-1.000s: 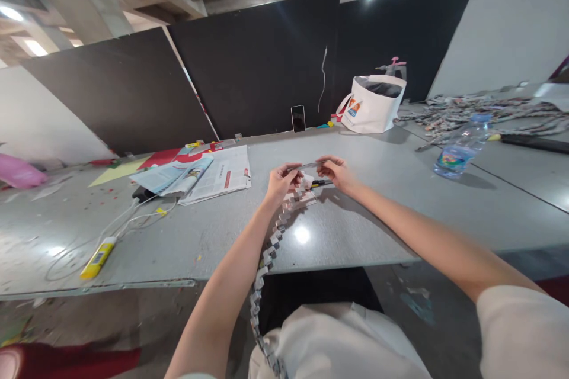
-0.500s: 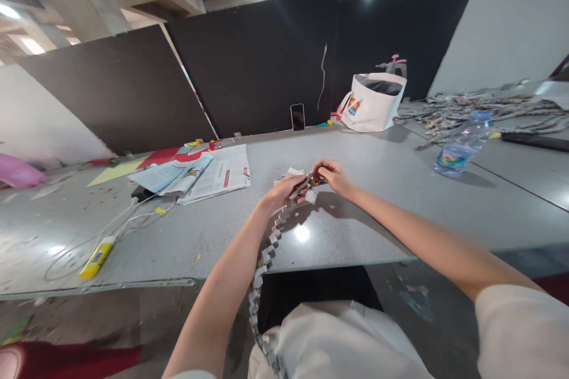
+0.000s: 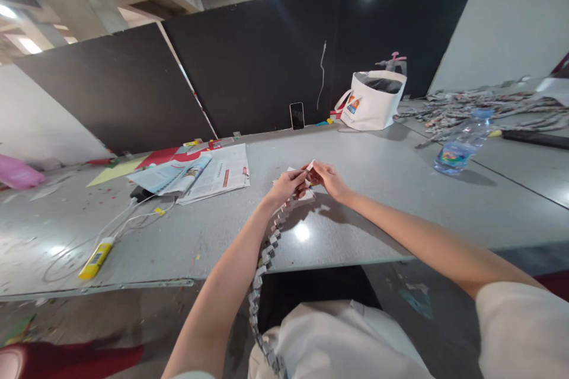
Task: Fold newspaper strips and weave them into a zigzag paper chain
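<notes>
A zigzag chain of folded paper (image 3: 267,257) runs from my lap over the table edge up to my left hand (image 3: 290,185). My left fingers are closed in a pinch at its upper end. My right hand (image 3: 328,180) meets the left one, its thumb and finger closed on a small folded paper strip (image 3: 310,166). Loose paper pieces (image 3: 306,196) lie on the table beneath both hands, partly covered by them. Where the strip meets the chain is hidden by my fingers.
Folded newspapers (image 3: 220,174) lie to the left, near a yellow glue stick (image 3: 96,259) and white cables. A phone (image 3: 297,116) leans on the black partition. At right stand a white bag (image 3: 372,103), a water bottle (image 3: 462,145) and rolled paper strips (image 3: 480,109).
The strip that lay slanted across my left fingers now sticks up between both hands' fingertips. My right hand has turned and moved slightly left.
</notes>
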`<state>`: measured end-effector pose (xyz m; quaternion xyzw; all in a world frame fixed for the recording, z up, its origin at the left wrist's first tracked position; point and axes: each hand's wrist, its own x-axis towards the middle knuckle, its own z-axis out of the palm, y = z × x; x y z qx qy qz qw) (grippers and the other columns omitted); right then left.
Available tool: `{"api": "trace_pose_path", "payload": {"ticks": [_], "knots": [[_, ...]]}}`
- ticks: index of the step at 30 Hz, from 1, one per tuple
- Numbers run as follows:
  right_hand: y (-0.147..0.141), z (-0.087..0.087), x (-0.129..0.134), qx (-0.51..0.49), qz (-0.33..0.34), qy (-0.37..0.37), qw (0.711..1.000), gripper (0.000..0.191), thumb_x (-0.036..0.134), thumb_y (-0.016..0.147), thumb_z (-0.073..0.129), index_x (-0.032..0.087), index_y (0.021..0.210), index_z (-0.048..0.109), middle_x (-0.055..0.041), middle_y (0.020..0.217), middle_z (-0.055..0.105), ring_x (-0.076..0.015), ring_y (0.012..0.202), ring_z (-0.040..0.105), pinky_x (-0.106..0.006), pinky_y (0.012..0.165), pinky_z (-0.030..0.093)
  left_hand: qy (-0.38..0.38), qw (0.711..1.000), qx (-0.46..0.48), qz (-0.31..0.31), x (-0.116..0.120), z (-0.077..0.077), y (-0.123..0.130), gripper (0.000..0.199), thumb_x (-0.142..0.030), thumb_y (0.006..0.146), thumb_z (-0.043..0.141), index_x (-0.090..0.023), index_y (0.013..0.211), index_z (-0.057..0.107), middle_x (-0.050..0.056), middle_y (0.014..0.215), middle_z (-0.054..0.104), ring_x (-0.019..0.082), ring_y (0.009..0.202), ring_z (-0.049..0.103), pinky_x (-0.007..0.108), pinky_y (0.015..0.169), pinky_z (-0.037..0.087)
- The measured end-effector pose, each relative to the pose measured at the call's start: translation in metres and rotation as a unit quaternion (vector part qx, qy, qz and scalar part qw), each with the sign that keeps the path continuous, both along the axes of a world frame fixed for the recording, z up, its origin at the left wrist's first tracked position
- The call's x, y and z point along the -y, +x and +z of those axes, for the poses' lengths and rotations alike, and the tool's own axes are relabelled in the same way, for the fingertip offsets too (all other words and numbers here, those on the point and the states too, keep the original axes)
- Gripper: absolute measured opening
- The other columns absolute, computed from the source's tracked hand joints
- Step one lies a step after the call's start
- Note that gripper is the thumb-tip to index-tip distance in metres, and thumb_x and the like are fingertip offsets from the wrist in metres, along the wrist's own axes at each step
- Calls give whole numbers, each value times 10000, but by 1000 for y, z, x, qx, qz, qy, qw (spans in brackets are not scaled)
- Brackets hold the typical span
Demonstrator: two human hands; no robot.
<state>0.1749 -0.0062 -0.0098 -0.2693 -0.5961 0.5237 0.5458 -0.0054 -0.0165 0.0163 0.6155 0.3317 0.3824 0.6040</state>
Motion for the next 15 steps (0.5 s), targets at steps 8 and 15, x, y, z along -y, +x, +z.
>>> {"api": "trace_pose_path", "payload": {"ticks": [8,15], "knots": [[-2,1,6,52,-69,27,996,548,713,944,612,199,1002,795,25,659,455,-143,625,428,-287,591,362,8,1000,-18,6,2,1,2,475,-614,889,738,-155,820,638,-38,567,499,100,471,517,253,499,395],[8,7,-11,-44,-103,-4,994,514,724,883,694,216,932,760,44,623,413,-126,572,382,-289,560,353,7,999,-26,-23,4,2,1,514,-642,883,728,-133,820,682,-24,550,531,96,507,521,245,559,438]]}}
